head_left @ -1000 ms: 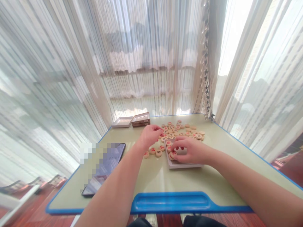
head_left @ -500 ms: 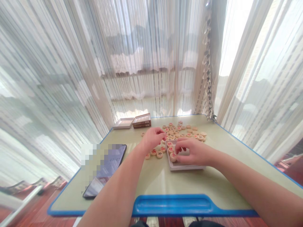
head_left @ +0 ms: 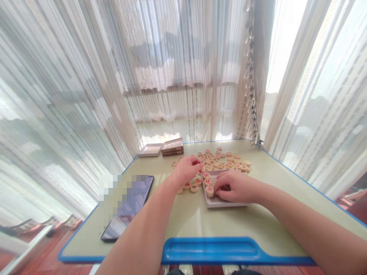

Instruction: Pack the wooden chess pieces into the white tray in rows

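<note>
A shallow white box (head_left: 226, 205) lies on the table, with a column of three wooden Chinese chess pieces (head_left: 209, 191) bearing red characters along its left wall. My right hand (head_left: 236, 186) reaches into it, fingers curled and fingertips against the right edge of the nearest piece. Just beyond the box's far left corner, my left hand (head_left: 187, 169) hovers with thumb and fingers pinched together; what they hold, if anything, is too small to make out. Below that hand lie several loose pieces (head_left: 194, 188), face up with red or black characters.
Many more chess pieces (head_left: 215, 164) are scattered behind the box. A flat open lid (head_left: 149, 150) and stacked brown boxes (head_left: 172, 147) stand at the far left. A tablet (head_left: 134, 204) lies on the left. The green table (head_left: 286, 191) has a blue rim; curtains (head_left: 183, 95) hang behind it.
My right hand's thumb and fingers have drawn closer together at the right of the nearest piece, uncovering its face. My left hand has shifted slightly to the right, still pinched.
</note>
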